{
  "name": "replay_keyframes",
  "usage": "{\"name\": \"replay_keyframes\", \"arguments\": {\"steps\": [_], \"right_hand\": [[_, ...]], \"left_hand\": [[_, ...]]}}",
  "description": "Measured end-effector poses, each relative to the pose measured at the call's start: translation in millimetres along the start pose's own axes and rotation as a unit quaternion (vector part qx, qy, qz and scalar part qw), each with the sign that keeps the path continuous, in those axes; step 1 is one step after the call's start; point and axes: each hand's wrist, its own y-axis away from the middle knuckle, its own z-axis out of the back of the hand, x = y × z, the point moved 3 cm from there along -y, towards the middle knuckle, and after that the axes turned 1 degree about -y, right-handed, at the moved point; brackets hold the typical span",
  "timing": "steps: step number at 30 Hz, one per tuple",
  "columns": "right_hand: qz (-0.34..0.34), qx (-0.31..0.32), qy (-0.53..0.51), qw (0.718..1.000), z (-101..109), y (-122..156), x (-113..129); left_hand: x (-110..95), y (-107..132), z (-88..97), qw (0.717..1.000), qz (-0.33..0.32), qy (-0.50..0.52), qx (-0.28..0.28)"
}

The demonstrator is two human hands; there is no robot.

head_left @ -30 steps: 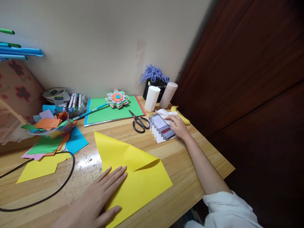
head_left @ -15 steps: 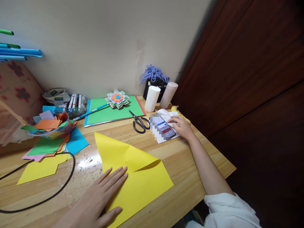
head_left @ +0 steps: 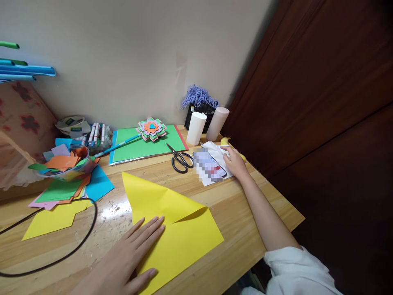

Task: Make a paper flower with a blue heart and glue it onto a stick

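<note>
A sheet of yellow paper (head_left: 181, 246) lies on the table in front of me, its upper edge raised in a fold or crease. My left hand (head_left: 135, 250) rests flat on its left part, fingers stretched out and thumb apart. Farther right, my right hand (head_left: 236, 163) is beside a smartphone (head_left: 211, 166) with a lit, partly blurred screen. Its fingers are loosely bent over white tissue (head_left: 215, 148) at the phone's right edge, and nothing shows in them. Black-handled scissors (head_left: 180, 159) lie left of the phone with their blades slightly apart.
A paper flower (head_left: 151, 128) with a blue stem lies on green sheets (head_left: 132, 141). Coloured scraps fill a clear bowl (head_left: 67, 174) at left, near a black cable (head_left: 92, 221). White cylinders (head_left: 196, 129) stand at the back. A dark wooden panel (head_left: 322, 102) bounds the right side.
My right hand has drawn slightly to the right, off the phone's screen edge. The picture on the screen has changed. My left hand and the yellow paper have stayed put.
</note>
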Motion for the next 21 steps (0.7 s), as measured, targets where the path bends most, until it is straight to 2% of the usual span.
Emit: {"name": "replay_keyframes", "arguments": {"steps": [6, 9, 11, 14, 17, 19, 21], "right_hand": [[-0.041, 0.032, 0.017, 0.998, -30.3, -34.7, -18.9], [-0.055, 0.035, 0.024, 0.998, -39.5, -52.7, -17.6], [-0.058, 0.02, 0.027, 0.998, -38.3, -61.8, -12.7], [-0.054, -0.049, 0.031, 0.997, -19.5, -68.8, -2.1], [-0.038, -0.124, 0.031, 0.991, 12.4, -61.3, 9.8], [-0.01, -0.131, 0.026, 0.991, 30.4, -44.4, 17.0], [0.063, -0.082, 0.032, 0.994, 38.9, -17.3, 24.2]], "left_hand": [[-2.6, -0.1, 1.6, 1.0, 0.005, -0.007, -0.007], [-5.3, -0.6, 3.8, 0.999, 0.021, -0.001, -0.036], [-5.9, -0.7, 5.0, 0.998, 0.033, 0.004, -0.05], [-7.3, -0.7, 3.8, 0.999, 0.013, 0.017, -0.032], [-7.6, -0.1, 3.8, 0.997, 0.028, 0.023, -0.065], [-8.2, -0.1, 4.0, 0.995, 0.04, 0.022, -0.085], [-9.3, -0.7, 3.5, 0.997, 0.024, 0.026, -0.069]]}}
